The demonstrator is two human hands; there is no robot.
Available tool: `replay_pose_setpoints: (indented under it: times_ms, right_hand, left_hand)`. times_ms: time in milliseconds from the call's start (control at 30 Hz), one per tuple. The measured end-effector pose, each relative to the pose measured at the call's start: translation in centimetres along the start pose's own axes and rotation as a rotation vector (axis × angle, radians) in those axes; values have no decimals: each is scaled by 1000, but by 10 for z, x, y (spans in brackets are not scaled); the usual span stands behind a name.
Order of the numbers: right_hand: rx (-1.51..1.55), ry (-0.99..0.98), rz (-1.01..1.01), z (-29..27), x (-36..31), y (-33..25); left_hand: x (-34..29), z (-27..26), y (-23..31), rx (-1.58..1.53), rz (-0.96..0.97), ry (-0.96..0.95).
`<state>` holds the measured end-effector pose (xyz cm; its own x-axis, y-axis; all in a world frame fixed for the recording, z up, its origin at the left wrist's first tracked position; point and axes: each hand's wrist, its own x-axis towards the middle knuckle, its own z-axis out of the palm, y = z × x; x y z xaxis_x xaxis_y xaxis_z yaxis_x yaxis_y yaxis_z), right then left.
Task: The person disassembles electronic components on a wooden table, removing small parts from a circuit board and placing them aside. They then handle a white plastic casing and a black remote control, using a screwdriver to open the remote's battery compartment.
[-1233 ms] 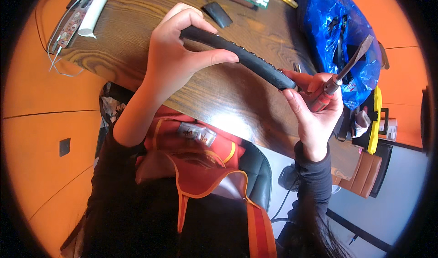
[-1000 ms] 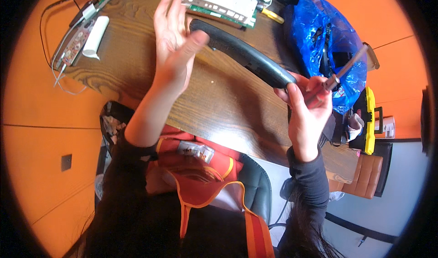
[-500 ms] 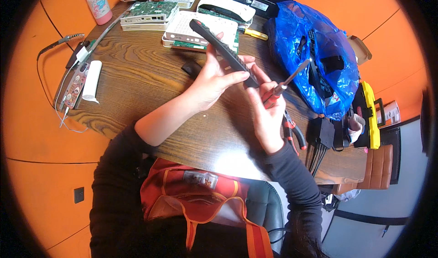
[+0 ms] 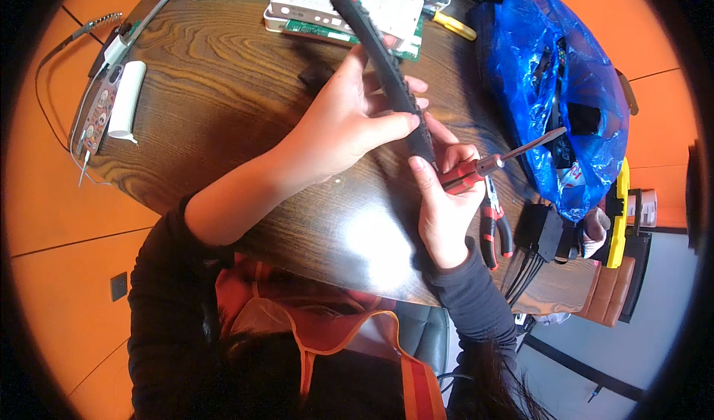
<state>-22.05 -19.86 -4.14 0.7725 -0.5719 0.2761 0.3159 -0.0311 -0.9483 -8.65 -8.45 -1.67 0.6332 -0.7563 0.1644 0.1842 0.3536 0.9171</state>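
Observation:
A long black remote control (image 4: 381,62) is held above the wooden table (image 4: 201,93), tilted, its far end up and to the left. My left hand (image 4: 349,115) closes round its middle, with the thumb pressed on the near edge. The fingers of my right hand (image 4: 450,197) grip a screwdriver (image 4: 468,176) with a red and black handle. Its metal shaft points up and right, toward the blue bag. My right thumb and fingertips also touch the near end of the remote control.
A blue plastic bag (image 4: 506,100) of dark items stands at the right. Pliers (image 4: 491,230) and a black box with cables (image 4: 539,230) lie below it. White router casings (image 4: 312,4), a green circuit board (image 4: 320,33) and a yellow-handled screwdriver (image 4: 454,24) are at the back. A phone (image 4: 100,108) lies left.
My view has shifted down and closer. The remote control is turned more upright and edge-on. The screwdriver's shaft has swung lower and to the right.

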Motion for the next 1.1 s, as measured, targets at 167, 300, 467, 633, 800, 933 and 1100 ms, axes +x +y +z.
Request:
replay_pose_setpoints:
  times_ms: [167,300,467,633,800,933,1100]
  right_hand:
    - [119,28,41,0,-3,-3]
    - [12,43,35,2,-5,-4]
    - [14,38,0,3,-4,-3]
    - [-45,-8,-22,1,-5,-3]
    - [-10,19,-51,2,-5,0]
    - [-13,38,-54,2,-5,1]
    - [-52,16,-109,2,-4,0]
  left_hand:
    - [-1,2,4,42,-25,17]
    - [-2,4,3,47,5,30]
    - [-3,4,1,19,-21,74]
    - [-3,5,1,-14,-41,107]
    - [-3,7,1,-14,-2,84]
    - [-4,4,1,-37,-35,63]
    - [-3,4,1,-97,-14,34]
